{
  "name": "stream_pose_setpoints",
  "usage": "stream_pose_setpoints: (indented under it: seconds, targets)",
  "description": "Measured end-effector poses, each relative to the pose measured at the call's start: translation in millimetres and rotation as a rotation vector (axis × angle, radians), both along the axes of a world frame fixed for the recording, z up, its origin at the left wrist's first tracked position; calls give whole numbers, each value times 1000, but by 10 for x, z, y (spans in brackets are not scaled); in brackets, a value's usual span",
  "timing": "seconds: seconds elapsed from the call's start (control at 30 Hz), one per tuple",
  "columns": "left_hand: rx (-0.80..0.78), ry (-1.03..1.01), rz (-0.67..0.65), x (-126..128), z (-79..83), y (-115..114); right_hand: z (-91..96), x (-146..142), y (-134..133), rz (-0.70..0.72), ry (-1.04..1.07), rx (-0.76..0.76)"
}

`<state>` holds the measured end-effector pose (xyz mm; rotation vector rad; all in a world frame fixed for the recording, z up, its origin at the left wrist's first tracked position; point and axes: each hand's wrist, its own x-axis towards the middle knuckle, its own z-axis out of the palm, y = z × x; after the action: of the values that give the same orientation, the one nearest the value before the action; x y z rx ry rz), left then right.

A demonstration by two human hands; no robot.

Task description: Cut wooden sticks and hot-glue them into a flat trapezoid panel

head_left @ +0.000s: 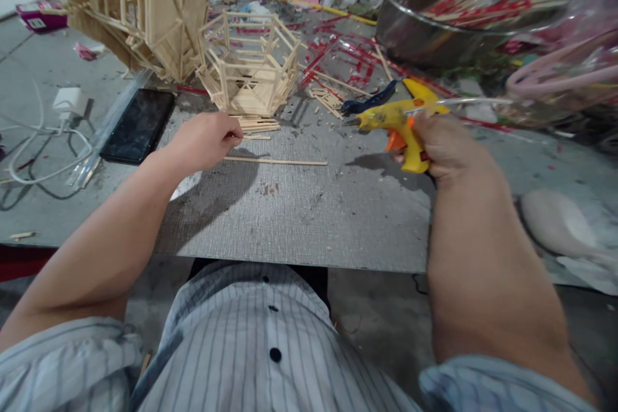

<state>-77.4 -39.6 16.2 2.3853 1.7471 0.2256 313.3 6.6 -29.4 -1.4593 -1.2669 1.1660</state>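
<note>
A yellow hot glue gun (386, 117) with an orange trigger is in my right hand (447, 141), raised over the table, its nozzle pointing left. My left hand (207, 138) is closed, fingertips pinched together beside a small pile of short wooden sticks (258, 123). Whatever may be between those fingertips is too small to make out. One longer thin stick (284, 161) lies flat just in front of that hand. Behind the pile stands a small open framework of glued sticks (255, 71). Dark blue-handled pliers (367, 102) lie behind the glue gun.
A large stick structure (168, 13) rises at the back left. Near it are a black phone (139, 125) and a white charger (69, 103) with cable. A metal bowl (400, 26) holding red-marked sticks stands back right, among plastic scraps. More sticks (328, 102) lie mid-table.
</note>
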Motion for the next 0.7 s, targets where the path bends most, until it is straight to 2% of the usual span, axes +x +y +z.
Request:
stream_pose_setpoints:
  seconds: [0.2,0.43,0.7]
  targets:
    - [-10,-30,-1,12,-18,10,22,-71,-35,73,4,-29]
    - [3,-83,-6,47,-79,3,92,-149,-67,22,7,-87]
    - [5,-130,6,-14,-143,65,10,-83,-13,35,74,-13]
